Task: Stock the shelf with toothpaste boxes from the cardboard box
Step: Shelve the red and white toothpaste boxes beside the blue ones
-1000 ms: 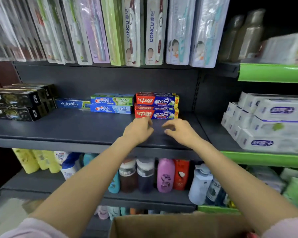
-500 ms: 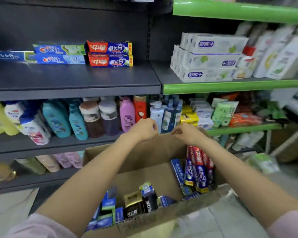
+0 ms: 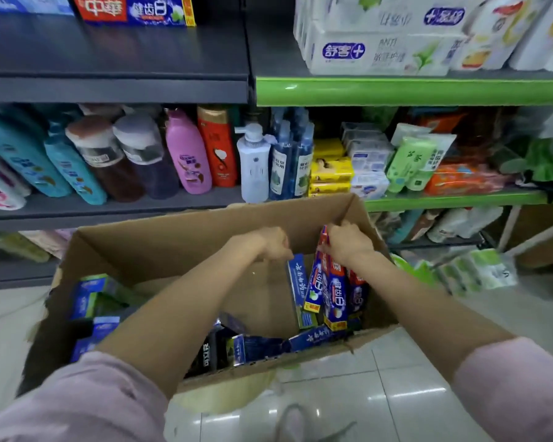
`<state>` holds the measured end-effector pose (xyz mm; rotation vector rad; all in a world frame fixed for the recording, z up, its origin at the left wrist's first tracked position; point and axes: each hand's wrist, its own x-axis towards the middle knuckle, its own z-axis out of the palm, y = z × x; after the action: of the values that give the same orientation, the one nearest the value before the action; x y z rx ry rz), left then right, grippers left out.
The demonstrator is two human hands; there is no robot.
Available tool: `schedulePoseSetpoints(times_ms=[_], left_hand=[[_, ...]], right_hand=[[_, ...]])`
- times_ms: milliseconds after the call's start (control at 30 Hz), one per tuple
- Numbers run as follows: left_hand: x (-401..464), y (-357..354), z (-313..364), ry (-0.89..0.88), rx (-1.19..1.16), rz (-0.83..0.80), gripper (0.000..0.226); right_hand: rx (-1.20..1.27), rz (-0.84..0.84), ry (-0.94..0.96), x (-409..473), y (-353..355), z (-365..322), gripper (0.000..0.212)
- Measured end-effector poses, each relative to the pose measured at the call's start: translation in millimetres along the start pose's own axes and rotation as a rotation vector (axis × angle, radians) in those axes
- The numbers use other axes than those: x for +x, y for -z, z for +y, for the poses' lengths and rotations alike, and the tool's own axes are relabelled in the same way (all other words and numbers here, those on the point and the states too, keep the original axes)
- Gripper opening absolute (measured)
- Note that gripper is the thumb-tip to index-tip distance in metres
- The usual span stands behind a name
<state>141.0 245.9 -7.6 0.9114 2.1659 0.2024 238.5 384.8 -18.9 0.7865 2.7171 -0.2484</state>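
Note:
An open cardboard box [image 3: 205,224] stands on the floor below me with several toothpaste boxes in it. My right hand [image 3: 348,242] grips the top end of a red-and-blue toothpaste box [image 3: 320,282] that stands tilted among others at the box's right wall. My left hand [image 3: 268,244] hovers with curled fingers at the top of an upright blue toothpaste box [image 3: 297,282]; whether it holds that box is hidden. More blue boxes [image 3: 90,301] lie at the left and black ones [image 3: 208,352] at the front. The dark grey shelf [image 3: 115,59] above carries red-and-blue toothpaste boxes [image 3: 134,9].
Shampoo bottles [image 3: 186,154] fill the shelf right behind the cardboard box. White toothpaste packs [image 3: 377,52] sit on the green-edged shelf [image 3: 396,90] to the right. Wrapped green packs [image 3: 476,269] lie on the tiled floor [image 3: 396,393] right of the box.
My view dropped from the toothpaste shelf to the cardboard box. Both hands came down from the shelf into the box, and my right hand took hold of a red-and-blue toothpaste box.

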Motion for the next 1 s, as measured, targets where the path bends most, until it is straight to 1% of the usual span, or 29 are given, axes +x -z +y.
schedulePoseSetpoints(times_ms=[67,100,133,200,233,267,300,333,367,400,467,500,533,600,667,700,733,800,833,900,1000], left_hand=[[9,-8,3,0.006,-0.018,-0.001,0.031],[12,-11,4,0.003,-0.059,0.005,0.037],[15,-15,4,-0.015,-0.142,-0.001,0.047],[18,-21,4,-0.094,-0.419,-0.069,0.077],[18,-23,4,-0.118,-0.530,-0.097,0.087],[19,-25,4,-0.142,-0.609,-0.110,0.089],[19,-27,4,-0.158,-0.659,-0.101,0.081],[20,-30,3,-0.160,-0.701,-0.053,0.067],[21,-31,1,-0.139,-0.733,0.013,0.056],[21,-33,-2,-0.112,-0.751,0.071,0.051],[20,-36,-14,-0.044,-0.722,0.146,0.053],[20,-38,-23,-0.008,-0.678,0.191,0.056],[18,-39,-31,0.025,-0.615,0.243,0.058],[14,-39,-46,0.102,-0.476,0.328,0.062],[9,-41,-59,0.171,-0.375,0.347,0.064],[8,-42,-64,0.188,-0.356,0.341,0.063],[8,-44,-69,0.191,-0.353,0.332,0.063],[7,-47,-75,0.174,-0.375,0.312,0.064],[7,-49,-78,0.165,-0.395,0.309,0.064],[5,-49,-80,0.140,-0.440,0.326,0.062],[-2,-48,-80,0.089,-0.504,0.355,0.061]], right_hand=[[-0.007,0.070,0.076,3,-4,2,0.036],[0.052,0.080,0.113,3,-5,2,0.033],[0.143,0.082,0.151,4,-3,4,0.031],[0.356,0.124,0.230,6,6,6,0.031],[0.449,0.155,0.256,7,12,8,0.032],[0.521,0.172,0.270,8,19,7,0.032],[0.584,0.175,0.282,9,22,6,0.033],[0.615,0.157,0.284,12,22,5,0.035],[0.650,0.108,0.272,15,20,1,0.038],[0.707,0.033,0.236,16,15,-4,0.042],[0.833,-0.110,0.113,19,4,-15,0.043],[0.829,-0.165,0.059,25,-5,-18,0.041],[0.729,-0.233,0.005,28,-10,-20,0.036],[0.499,-0.313,-0.064,32,-19,-24,0.030],[0.314,-0.421,-0.040,37,-36,-24,0.034],[0.253,-0.469,-0.009,41,-45,-24,0.036],[0.253,-0.489,-0.011,43,-54,-25,0.039],[0.384,-0.484,-0.103,46,-66,-28,0.046],[0.468,-0.464,-0.148,48,-71,-31,0.046],[0.633,-0.443,-0.220,50,-75,-34,0.037],[0.930,-0.576,-0.301,43,-63,-41,0.034]])
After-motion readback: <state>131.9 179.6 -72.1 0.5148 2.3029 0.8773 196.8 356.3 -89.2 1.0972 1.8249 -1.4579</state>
